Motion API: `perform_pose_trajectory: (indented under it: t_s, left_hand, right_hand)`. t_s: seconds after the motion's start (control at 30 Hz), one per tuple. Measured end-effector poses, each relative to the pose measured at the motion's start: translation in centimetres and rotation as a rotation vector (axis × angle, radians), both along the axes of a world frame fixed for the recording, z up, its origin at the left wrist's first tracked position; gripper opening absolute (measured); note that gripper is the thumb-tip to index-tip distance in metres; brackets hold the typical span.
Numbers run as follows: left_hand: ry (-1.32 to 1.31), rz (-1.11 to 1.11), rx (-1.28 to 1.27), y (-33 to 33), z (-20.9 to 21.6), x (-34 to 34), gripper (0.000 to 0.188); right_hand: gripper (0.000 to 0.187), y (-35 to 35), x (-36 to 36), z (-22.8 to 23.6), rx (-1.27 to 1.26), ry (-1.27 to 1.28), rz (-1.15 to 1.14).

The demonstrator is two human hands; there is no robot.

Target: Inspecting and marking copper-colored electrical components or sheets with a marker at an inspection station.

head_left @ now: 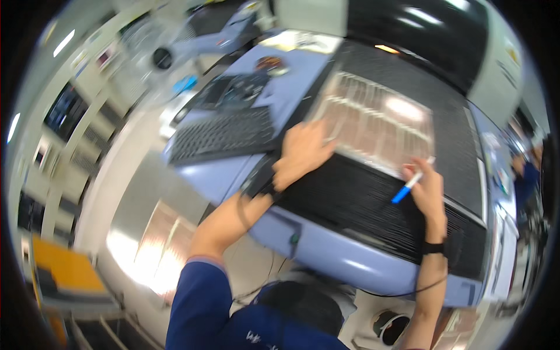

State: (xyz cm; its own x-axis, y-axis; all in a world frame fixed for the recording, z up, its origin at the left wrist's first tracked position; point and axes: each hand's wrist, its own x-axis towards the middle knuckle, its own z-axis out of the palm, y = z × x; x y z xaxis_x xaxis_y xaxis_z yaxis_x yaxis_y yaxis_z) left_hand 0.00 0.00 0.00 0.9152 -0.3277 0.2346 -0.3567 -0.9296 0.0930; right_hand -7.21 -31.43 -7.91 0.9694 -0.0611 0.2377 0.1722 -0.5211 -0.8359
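Note:
A thin copper-coloured panel (373, 125) with pale lines across it lies flat on the black ribbed bed (356, 195) of a machine. My left hand (306, 146) is at the panel's near left corner, fingers stretched out and thumb apart. Motion blur hides whether it presses on the panel or only rests beside it. By the panel's near right corner, my right hand (427, 184) is closed round a marker (406, 188), white with a blue end that points down and to the left. Its fingers are close to the panel's edge.
Left of the bed, a black keyboard (224, 134) sits on the blue machine top. A dark hood (420, 38) rises behind the bed. More copper-coloured panels (166, 245) lie on a shiny surface at lower left. A person's sleeve (527, 181) shows at far right.

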Motion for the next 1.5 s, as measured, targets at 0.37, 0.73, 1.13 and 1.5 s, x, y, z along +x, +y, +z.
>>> perform_pose_trajectory:
  t_s: [0.37,0.73,1.13,1.5]
  left_hand:
    - [-0.656,-0.349,-0.794,-8.2,-2.7,-0.4,0.055]
    - [-0.208,-0.503,-0.507,-10.3,-4.8,-0.1,0.064]
    - [-0.021,-0.176,-0.115,-7.4,-6.7,1.1,0.072]
    - [0.086,-0.088,-0.081,-7.2,-4.1,0.8,0.061]
  right_hand:
    - [0.035,-13.2,4.6,4.9,-0.24,-0.365,-0.235]
    - [0.05,-5.5,0.5,6.3,0.73,0.259,0.293]
    - [0.044,-6.2,0.2,4.9,-0.582,-0.063,0.025]
    - [0.043,-5.6,-1.1,6.5,-0.618,-0.026,0.09]
